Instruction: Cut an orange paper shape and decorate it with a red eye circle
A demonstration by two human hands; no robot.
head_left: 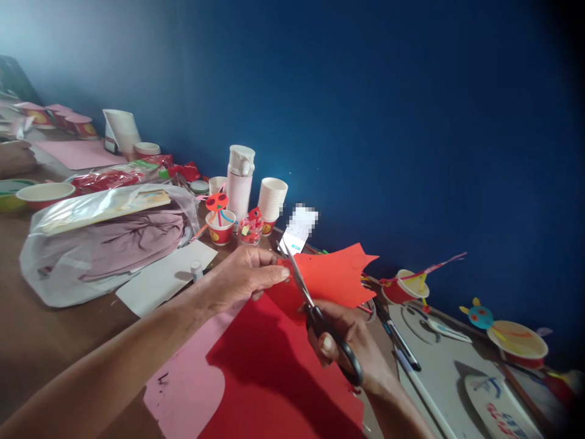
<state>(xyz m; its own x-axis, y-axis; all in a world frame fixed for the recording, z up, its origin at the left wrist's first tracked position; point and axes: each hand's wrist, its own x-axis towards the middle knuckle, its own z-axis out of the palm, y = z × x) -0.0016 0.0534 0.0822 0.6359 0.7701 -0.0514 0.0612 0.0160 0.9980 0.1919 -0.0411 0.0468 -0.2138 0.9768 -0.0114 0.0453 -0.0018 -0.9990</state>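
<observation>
My left hand (256, 271) pinches the left edge of an orange-red paper sheet (338, 274) between thumb and fingers. That sheet has a jagged, cut right edge and is held up off the table. In my right hand (347, 335) is a pair of scissors (320, 320) with black handles. Its blades are parted and point up and away, across the paper close to my left fingertips. Below both hands lies a large red paper sheet (274, 378), partly over a pink sheet (183, 390) with a curved cut-out edge.
A plastic bag (109, 244) with pink cloth lies left. Behind are a pale thermos (240, 183), stacked paper cups (272, 198) and a phone (299, 228) against the blue wall. Decorated cups (518, 341) and pens (404, 338) are at right. Another person's hand (16, 157) shows far left.
</observation>
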